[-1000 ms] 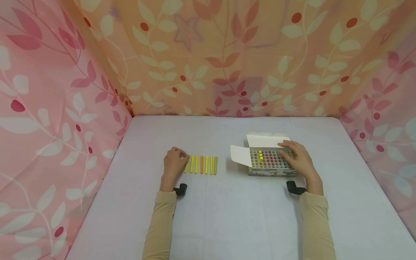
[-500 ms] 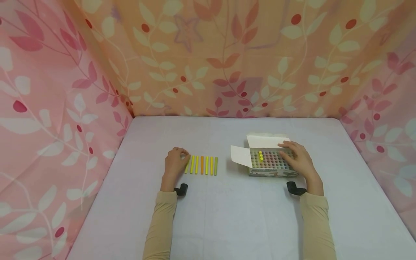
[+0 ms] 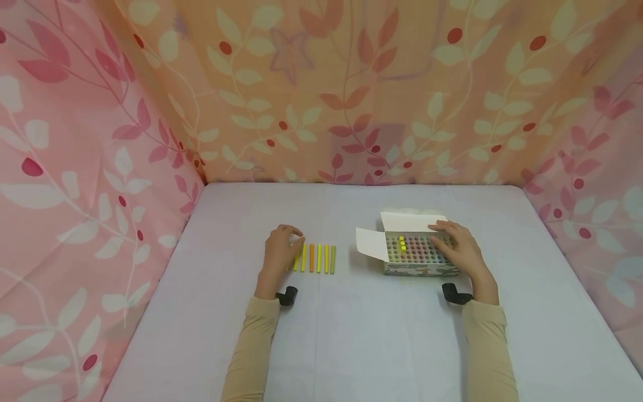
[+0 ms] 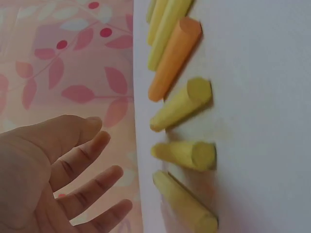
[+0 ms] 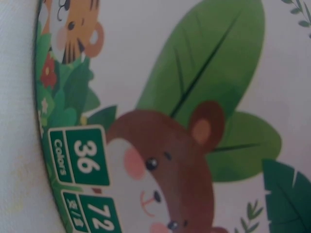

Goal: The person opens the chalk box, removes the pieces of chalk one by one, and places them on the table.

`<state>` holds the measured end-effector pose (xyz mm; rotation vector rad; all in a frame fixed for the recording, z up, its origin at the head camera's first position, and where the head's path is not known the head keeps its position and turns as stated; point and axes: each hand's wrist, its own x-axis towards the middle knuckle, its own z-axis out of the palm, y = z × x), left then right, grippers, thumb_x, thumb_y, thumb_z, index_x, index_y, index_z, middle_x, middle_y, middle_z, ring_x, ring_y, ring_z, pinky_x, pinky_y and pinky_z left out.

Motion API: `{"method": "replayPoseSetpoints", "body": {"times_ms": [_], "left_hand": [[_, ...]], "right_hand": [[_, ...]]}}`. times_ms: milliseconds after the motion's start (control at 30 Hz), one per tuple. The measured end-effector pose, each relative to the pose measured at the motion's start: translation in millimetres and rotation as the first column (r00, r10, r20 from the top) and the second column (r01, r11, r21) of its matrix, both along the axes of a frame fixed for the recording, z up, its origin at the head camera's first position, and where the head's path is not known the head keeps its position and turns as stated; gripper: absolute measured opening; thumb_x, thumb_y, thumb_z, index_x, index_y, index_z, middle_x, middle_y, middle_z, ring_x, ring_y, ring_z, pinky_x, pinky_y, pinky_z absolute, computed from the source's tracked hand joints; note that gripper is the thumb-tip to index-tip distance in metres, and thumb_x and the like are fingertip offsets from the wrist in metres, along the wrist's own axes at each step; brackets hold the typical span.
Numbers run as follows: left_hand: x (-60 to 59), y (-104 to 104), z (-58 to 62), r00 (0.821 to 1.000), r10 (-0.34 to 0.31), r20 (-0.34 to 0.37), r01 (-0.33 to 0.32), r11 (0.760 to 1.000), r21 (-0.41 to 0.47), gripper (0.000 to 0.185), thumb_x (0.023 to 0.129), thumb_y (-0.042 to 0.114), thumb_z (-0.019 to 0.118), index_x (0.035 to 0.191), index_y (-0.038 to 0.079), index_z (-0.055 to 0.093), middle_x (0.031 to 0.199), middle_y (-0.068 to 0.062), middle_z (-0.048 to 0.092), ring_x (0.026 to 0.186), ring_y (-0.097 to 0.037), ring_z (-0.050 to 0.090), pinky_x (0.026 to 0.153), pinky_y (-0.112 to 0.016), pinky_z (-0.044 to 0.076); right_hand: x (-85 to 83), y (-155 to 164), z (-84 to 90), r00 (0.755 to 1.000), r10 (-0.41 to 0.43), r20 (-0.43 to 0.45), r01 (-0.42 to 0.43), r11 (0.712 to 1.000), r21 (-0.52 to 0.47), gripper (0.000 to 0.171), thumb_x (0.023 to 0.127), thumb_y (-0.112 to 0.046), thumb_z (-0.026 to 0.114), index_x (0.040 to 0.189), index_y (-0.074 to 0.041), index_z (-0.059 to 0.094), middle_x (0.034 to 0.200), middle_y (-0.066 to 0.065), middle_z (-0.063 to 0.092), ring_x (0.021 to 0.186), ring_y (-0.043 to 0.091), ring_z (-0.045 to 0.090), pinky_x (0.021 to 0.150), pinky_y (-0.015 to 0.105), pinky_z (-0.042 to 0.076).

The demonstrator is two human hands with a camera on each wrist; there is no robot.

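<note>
On the pale table (image 3: 351, 346), a row of chalk sticks (image 3: 315, 258) lies side by side, left of an open chalk box (image 3: 419, 254) whose flaps stand up at its far and left sides. The left hand (image 3: 281, 254) hovers over the left end of the row; the left wrist view shows its fingers (image 4: 85, 162) spread and relaxed, holding nothing, just beside the nearest yellow stick (image 4: 184, 201). The right hand (image 3: 459, 251) lies flat across the right part of the box, fingers fairly straight, pressing on it rather than clasping it. Three yellow sticks (image 3: 402, 243) stand upright in the box's left cells. The sticks look light, stiff and brittle, likely to snap or roll, and dusty; pinching one near its middle between thumb and fingertips seems safest.
</note>
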<state>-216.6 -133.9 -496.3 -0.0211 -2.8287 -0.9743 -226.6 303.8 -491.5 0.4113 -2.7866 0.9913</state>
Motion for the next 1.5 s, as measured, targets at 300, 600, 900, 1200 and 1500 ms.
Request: {"method": "replayPoseSetpoints", "body": {"times_ms": [300,600,900,1200,1500], "left_hand": [[-2.3,20.5,2.5,0.995,-0.064,-0.076,0.066,0.998,0.019,0.013,0.086,0.025,0.065,0.095,0.015,0.068,0.115,-0.005,0.059,0.110,-0.027,0.053,0.094,-0.044,0.041],[-1.2,45.5,10.5,0.976,-0.127,-0.179,0.131,0.991,0.010,0.008,0.085,0.021,0.066,0.091,0.016,0.068,0.114,-0.005,0.061,0.107,-0.026,0.055,0.093,-0.042,0.043],[-0.8,70.4,29.8,0.960,-0.164,-0.226,0.178,0.983,0.042,0.009,0.086,0.022,0.065,0.092,0.017,0.068,0.114,-0.001,0.062,0.108,-0.021,0.055,0.096,-0.040,0.042],[1.1,95.2,44.3,0.913,-0.251,-0.323,0.272,0.962,0.021,0.008,0.085,0.019,0.066,0.092,0.015,0.068,0.109,-0.002,0.063,0.105,-0.020,0.057,0.092,-0.039,0.045],[1.7,114.1,51.2,0.893,-0.300,-0.335,0.317,0.949,-0.004,0.007,0.085,0.019,0.067,0.091,0.016,0.068,0.106,0.001,0.063,0.104,-0.016,0.056,0.091,-0.033,0.045]], "right_hand": [[1.1,1.5,-4.9,1.000,0.001,0.000,-0.001,1.000,0.012,0.035,0.090,-0.030,0.061,0.121,-0.012,0.059,0.136,0.020,0.045,0.125,0.046,0.034,0.097,0.065,0.025],[1.8,1.4,-5.3,1.000,0.002,0.010,-0.002,1.000,0.008,0.036,0.089,-0.030,0.061,0.121,-0.012,0.058,0.136,0.019,0.045,0.124,0.046,0.033,0.096,0.065,0.025],[0.8,1.7,-5.5,1.000,0.018,-0.023,-0.018,1.000,0.006,0.037,0.087,-0.026,0.065,0.120,-0.011,0.059,0.133,0.020,0.047,0.123,0.046,0.036,0.097,0.064,0.026],[0.3,0.5,-2.7,1.000,0.004,-0.008,-0.004,1.000,0.004,0.037,0.088,-0.029,0.064,0.120,-0.011,0.059,0.135,0.020,0.046,0.123,0.046,0.035,0.097,0.064,0.026],[-0.4,-0.5,0.4,1.000,0.003,-0.008,-0.003,1.000,0.000,0.037,0.088,-0.028,0.064,0.120,-0.010,0.059,0.135,0.019,0.046,0.124,0.046,0.034,0.097,0.065,0.025]]}}
